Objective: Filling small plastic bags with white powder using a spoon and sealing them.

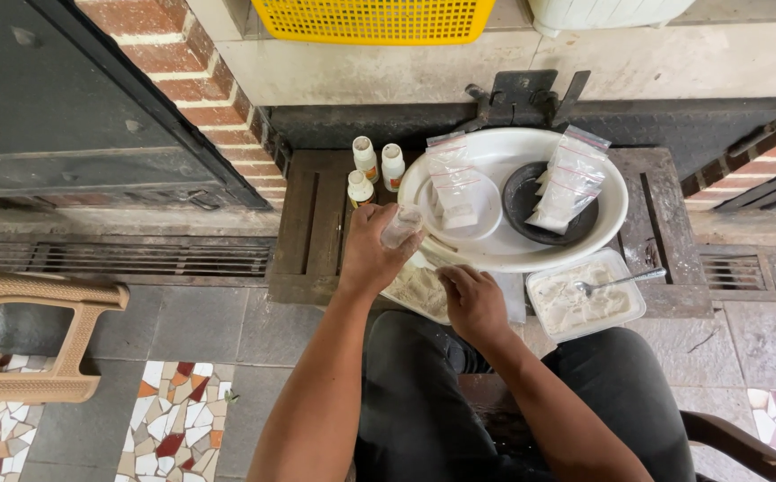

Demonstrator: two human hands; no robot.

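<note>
Gripping a small clear bag (pixel 402 225) w/ fingers curled shut around it, the left hand (pixel 370 250) sat just left of center frame, at the rim of a big white basin (pixel 615 207). The bag looked partly filled w/ pale stuff; contents too blurred to tell more. Right hand (pixel 473 302) was lower, center frame, fingers bunched together & pointing down into a tray of whitish powder (pixel 419 287); couldn't tell if it pinched anything.

Inside the basin: a small white bowl (pixel 486 214) at left w/ filled zip bags (pixel 452 178) standing in it, and a dark bowl (pixel 517 192) at right w/ more zip bags (pixel 568 178) leaning across it. Just below the basin, right of center, a clear plastic tub (pixel 633 308) held white powder w/ a metal spoon (pixel 620 281) resting in it, handle toward the right.

3 small white bottles (pixel 377 170) stood close together just left of the basin, upper center. All of it sat on a dark wooden pallet (pixel 303 223). Upper edge of frame: a yellow basket (pixel 374 20). Lower left: a tan plastic stool (pixel 22 335) on a mosaic tile floor (pixel 178 419). Person's knees in dark trousers filled the lower center.
</note>
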